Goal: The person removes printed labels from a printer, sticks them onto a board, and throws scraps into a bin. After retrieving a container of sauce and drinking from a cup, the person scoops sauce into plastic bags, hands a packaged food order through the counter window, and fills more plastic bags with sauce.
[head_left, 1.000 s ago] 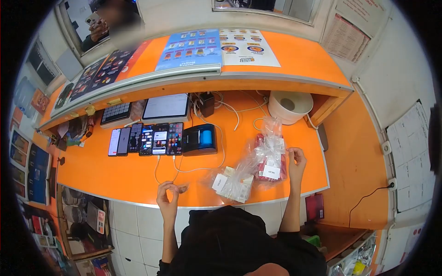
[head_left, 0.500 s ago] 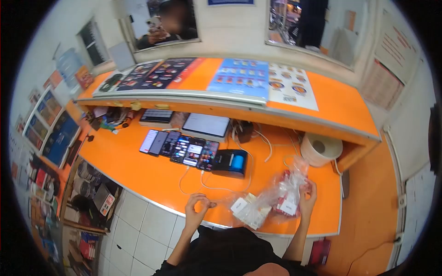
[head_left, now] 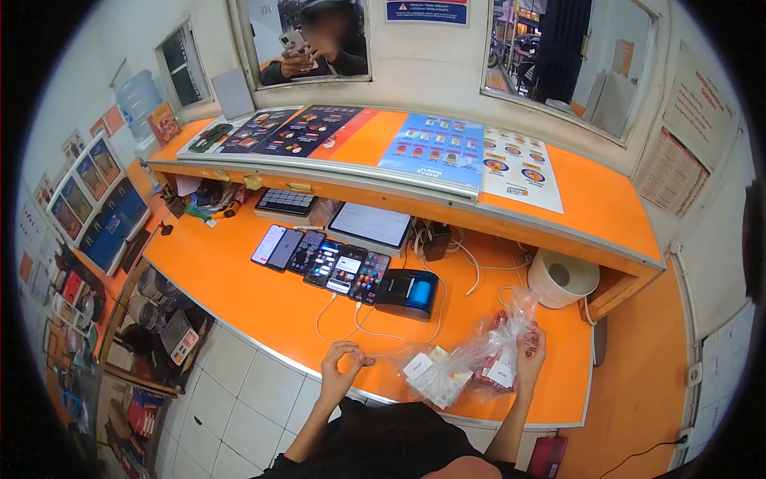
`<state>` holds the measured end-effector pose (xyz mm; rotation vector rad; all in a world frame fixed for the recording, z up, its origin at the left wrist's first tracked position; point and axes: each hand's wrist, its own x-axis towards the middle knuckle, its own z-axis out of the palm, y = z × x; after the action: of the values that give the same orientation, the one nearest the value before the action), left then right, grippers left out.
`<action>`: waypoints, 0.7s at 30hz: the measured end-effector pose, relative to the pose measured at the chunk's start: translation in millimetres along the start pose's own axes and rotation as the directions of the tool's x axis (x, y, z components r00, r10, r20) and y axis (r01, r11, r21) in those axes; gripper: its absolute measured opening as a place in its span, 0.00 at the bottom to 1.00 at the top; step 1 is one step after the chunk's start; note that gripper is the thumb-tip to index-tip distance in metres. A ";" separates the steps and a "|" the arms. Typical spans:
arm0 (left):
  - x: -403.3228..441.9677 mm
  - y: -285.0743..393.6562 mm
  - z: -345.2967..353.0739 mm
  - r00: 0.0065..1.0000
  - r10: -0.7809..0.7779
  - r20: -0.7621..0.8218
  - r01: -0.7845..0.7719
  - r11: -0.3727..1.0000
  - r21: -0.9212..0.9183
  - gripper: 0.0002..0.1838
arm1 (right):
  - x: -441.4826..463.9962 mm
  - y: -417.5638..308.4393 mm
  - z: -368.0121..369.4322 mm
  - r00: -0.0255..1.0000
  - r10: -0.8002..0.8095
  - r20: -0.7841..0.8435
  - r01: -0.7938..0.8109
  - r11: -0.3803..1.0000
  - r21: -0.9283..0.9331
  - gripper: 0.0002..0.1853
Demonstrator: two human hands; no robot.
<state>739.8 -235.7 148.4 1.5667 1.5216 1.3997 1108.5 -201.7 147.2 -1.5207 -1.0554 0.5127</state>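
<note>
My left hand (head_left: 341,369) is closed in a pinch at the thin drawn-out end of a clear plastic bag (head_left: 448,385). That bag lies at the table's front edge, with pale packets and a white label inside. Against its right side is a second clear plastic bag (head_left: 496,369) with red contents and a white label. My right hand (head_left: 530,359) is closed on the right side of this second bag, whose gathered top stands up above my fingers. What exactly both bags contain is too unclear to tell.
Several phones (head_left: 325,259) lie in a row beside a black receipt printer (head_left: 407,294) and white cables. A tablet (head_left: 371,223) and a white bucket (head_left: 563,278) sit under the raised orange shelf (head_left: 590,188). Behind the window, a person (head_left: 319,48) holds a phone.
The view has shifted, so the whole scene sits slightly lower and further right. Both hands keep nearly the same hold on the bags. The person outside now has both hands at their phone.
</note>
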 end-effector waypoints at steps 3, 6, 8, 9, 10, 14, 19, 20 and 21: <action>-0.8 0.0 -0.9 1.000 -0.015 0.006 0.015 1.000 -0.012 0.05 | -0.1 8.2 1.7 0.997 -0.082 -0.008 0.082 0.995 -0.050 0.13; -1.0 -0.7 -1.1 1.000 -0.011 0.012 0.011 1.000 -0.010 0.05 | -2.0 7.4 1.7 0.998 -0.054 -0.009 0.054 0.998 -0.038 0.13; -0.8 -0.2 -1.2 1.000 -0.008 0.008 0.008 1.000 0.004 0.05 | -2.7 6.3 1.5 0.999 -0.039 -0.008 0.039 0.998 -0.048 0.13; -1.0 -1.2 -1.1 1.000 -0.007 0.008 0.007 1.000 0.003 0.05 | -2.8 5.4 1.6 1.000 -0.025 -0.006 0.024 0.998 -0.056 0.13; -1.4 -2.9 -1.1 1.000 -0.006 0.001 0.006 1.000 -0.004 0.05 | -2.9 3.5 1.8 1.000 -0.026 -0.007 0.025 0.998 -0.056 0.13; -1.2 -5.5 -2.4 1.000 -0.007 0.005 0.007 1.000 -0.011 0.05 | -2.3 2.8 2.9 0.997 -0.080 -0.011 0.079 0.994 -0.078 0.13; -1.6 -3.9 -2.4 1.000 -0.017 0.006 0.017 1.000 -0.011 0.05 | -2.3 5.3 3.3 0.996 -0.080 -0.031 0.077 0.994 -0.078 0.12; -1.3 -4.1 -0.4 1.000 -0.012 0.007 0.012 1.000 -0.007 0.05 | -0.5 5.6 2.5 0.998 -0.057 -0.024 0.055 0.996 -0.064 0.12; -1.3 -4.1 0.0 1.000 -0.012 0.007 0.012 1.000 -0.009 0.05 | -0.2 5.2 2.5 0.999 -0.035 -0.017 0.035 0.998 -0.050 0.12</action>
<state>738.5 -236.1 144.3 1.5531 1.5164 1.3908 1108.2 -200.2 141.6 -1.5450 -1.0863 0.4509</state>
